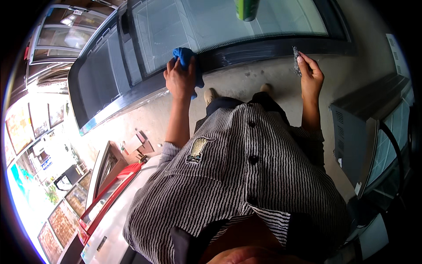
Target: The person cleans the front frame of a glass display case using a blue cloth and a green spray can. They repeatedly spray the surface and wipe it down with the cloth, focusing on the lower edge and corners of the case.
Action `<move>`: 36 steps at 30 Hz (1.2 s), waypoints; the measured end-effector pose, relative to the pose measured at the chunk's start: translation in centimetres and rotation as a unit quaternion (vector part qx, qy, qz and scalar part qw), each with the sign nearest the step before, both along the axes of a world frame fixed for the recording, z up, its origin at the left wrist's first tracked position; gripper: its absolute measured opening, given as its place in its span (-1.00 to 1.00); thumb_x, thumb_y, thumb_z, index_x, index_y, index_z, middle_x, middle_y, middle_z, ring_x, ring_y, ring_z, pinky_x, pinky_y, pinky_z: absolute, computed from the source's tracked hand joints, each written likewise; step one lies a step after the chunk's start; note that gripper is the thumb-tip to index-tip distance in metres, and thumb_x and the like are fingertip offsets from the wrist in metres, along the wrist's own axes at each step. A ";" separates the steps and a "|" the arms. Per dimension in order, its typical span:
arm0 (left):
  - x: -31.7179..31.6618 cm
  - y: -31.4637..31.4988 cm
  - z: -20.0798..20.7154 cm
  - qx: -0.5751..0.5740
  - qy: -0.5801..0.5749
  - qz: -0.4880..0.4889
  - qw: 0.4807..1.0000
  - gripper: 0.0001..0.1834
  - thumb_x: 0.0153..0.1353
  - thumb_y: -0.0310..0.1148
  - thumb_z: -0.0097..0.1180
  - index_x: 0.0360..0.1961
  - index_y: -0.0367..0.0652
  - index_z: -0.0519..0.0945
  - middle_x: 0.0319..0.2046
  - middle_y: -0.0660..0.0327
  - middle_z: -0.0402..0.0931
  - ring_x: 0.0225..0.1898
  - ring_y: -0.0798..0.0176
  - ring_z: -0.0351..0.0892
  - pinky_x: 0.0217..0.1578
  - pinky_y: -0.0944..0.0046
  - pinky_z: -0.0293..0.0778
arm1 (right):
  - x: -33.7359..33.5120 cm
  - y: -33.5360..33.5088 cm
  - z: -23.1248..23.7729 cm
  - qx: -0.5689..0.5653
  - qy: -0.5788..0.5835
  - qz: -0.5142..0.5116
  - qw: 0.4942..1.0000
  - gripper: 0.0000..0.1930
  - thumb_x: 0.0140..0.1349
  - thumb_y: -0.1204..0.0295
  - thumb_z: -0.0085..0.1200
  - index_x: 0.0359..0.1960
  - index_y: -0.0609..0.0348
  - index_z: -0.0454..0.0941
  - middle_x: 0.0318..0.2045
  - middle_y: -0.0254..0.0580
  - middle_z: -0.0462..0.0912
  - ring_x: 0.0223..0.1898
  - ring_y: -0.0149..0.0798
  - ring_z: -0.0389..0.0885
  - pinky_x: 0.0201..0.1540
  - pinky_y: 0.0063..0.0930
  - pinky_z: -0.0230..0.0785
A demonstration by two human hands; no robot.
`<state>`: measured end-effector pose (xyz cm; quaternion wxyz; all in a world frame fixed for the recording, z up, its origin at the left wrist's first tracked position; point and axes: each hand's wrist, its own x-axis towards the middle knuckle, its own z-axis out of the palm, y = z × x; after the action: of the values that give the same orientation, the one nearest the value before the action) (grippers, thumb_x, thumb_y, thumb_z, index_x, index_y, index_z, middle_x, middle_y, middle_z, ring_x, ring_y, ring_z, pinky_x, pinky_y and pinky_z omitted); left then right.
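Note:
A large glass-fronted cabinet (211,24) with a dark frame (250,55) lies before me, looking like an upright display cooler on its back. My left hand (180,78) grips a crumpled blue cloth (198,78) against the near edge of that frame. Whitish smears show on the dark frame right of the cloth. Held up near the frame's right part, my right hand (311,77) pinches a grey, frayed scouring pad, like steel wool (296,61), between thumb and fingers. On the glass at the far side stands a green can (246,9), cut off by the picture's top.
Grey concrete floor (237,83) runs between me and the cabinet, with my shoes (210,94) on it. Grey appliance housings (360,132) crowd the right side. To my left are a white and red appliance (114,207) and other glass-doored cabinets (66,37).

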<state>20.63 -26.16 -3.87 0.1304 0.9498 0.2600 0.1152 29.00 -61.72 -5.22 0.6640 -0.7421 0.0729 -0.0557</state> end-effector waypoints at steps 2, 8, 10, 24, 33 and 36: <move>1.6 -3.1 -0.3 0.007 -0.002 0.002 1.000 -0.49 0.23 0.11 0.16 0.02 -0.01 0.68 0.08 0.09 0.54 0.02 -0.17 0.51 0.05 -0.03 0.45 | 0.6 -3.3 -0.2 0.036 0.024 0.014 0.999 -0.80 0.31 0.47 0.22 -0.08 0.28 0.69 -0.18 -0.27 0.72 -0.19 -0.52 0.62 -0.08 -0.67 0.44; 5.1 -11.5 -1.4 0.025 -0.037 -0.009 0.999 -0.50 0.21 0.07 0.20 -0.02 -0.09 0.69 0.02 0.03 0.57 0.00 -0.10 0.53 0.07 0.02 0.39 | 2.6 -9.7 -0.4 0.011 0.066 0.034 0.997 -0.80 0.31 0.46 0.22 -0.08 0.24 0.69 -0.20 -0.30 0.73 -0.18 -0.53 0.62 -0.08 -0.66 0.44; 6.3 -13.6 -2.3 0.043 -0.068 -0.051 0.995 -0.51 0.16 0.01 0.27 -0.06 -0.16 0.69 -0.05 0.05 0.59 -0.05 -0.11 0.54 0.01 0.02 0.41 | 3.1 -10.6 -0.7 0.008 0.054 0.038 0.998 -0.80 0.31 0.46 0.22 -0.08 0.23 0.69 -0.20 -0.31 0.73 -0.18 -0.53 0.62 -0.07 -0.65 0.44; 10.9 -25.5 -2.1 -0.074 -0.077 -0.203 0.973 -0.38 -0.08 -0.05 0.42 0.03 -0.08 0.63 0.04 0.10 0.52 -0.07 -0.09 0.46 -0.05 0.08 0.49 | 2.2 -11.0 0.5 0.012 0.064 0.011 0.998 -0.79 0.33 0.48 0.19 -0.07 0.33 0.66 -0.13 -0.19 0.72 -0.13 -0.43 0.64 -0.01 -0.58 0.47; 7.5 -21.8 2.6 -0.688 -0.085 -0.222 0.685 -0.40 0.26 -0.29 0.24 0.28 -0.24 0.34 -0.11 0.22 0.55 -0.06 0.40 0.51 0.02 0.31 0.48 | 2.8 -10.0 1.8 0.022 0.025 0.005 0.999 -0.77 0.33 0.46 0.20 -0.06 0.33 0.66 -0.15 -0.23 0.71 -0.17 -0.48 0.61 -0.05 -0.64 0.45; 4.7 -15.9 4.7 -0.758 -0.109 -0.102 0.635 -0.41 0.28 -0.35 0.13 0.31 -0.24 0.33 -0.04 0.21 0.55 -0.05 0.32 0.57 0.02 0.31 0.51 | 2.9 -8.3 2.3 0.012 0.018 0.033 0.999 -0.77 0.33 0.45 0.20 -0.05 0.32 0.66 -0.15 -0.24 0.71 -0.16 -0.49 0.61 -0.05 -0.63 0.45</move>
<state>25.32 -42.03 0.84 0.8430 0.5181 0.1409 -0.0333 31.90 -70.03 -2.92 0.6733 -0.7366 0.0611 -0.0195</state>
